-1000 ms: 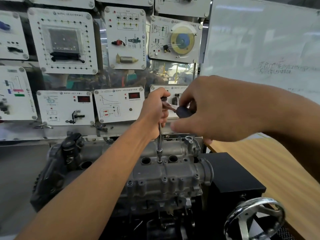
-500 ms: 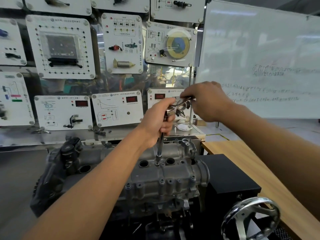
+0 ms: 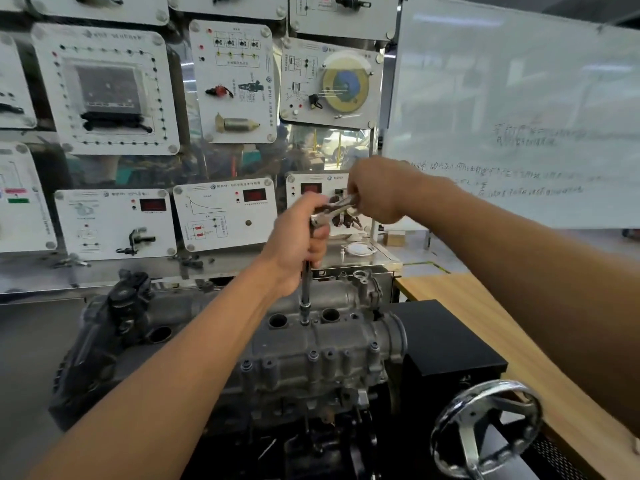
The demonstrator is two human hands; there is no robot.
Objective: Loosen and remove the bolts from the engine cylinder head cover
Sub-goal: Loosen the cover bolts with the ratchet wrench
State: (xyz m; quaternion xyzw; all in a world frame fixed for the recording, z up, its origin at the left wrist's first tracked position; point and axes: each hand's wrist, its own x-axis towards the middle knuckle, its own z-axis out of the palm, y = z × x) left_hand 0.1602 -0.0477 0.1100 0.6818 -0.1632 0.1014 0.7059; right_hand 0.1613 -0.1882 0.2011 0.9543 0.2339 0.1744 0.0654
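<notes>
The left hand (image 3: 299,237) grips the upright extension bar (image 3: 306,289) near its top, keeping its socket (image 3: 304,316) seated between two round bores (image 3: 278,320) on top of the cylinder head cover (image 3: 332,341); the bolt beneath is hidden. The right hand (image 3: 375,194), clenched round the ratchet handle (image 3: 334,209), has swung it from near the viewer away to the right within the last second, the socket position unchanged. This indicates a turning stroke under way, with the bolt not yet out.
</notes>
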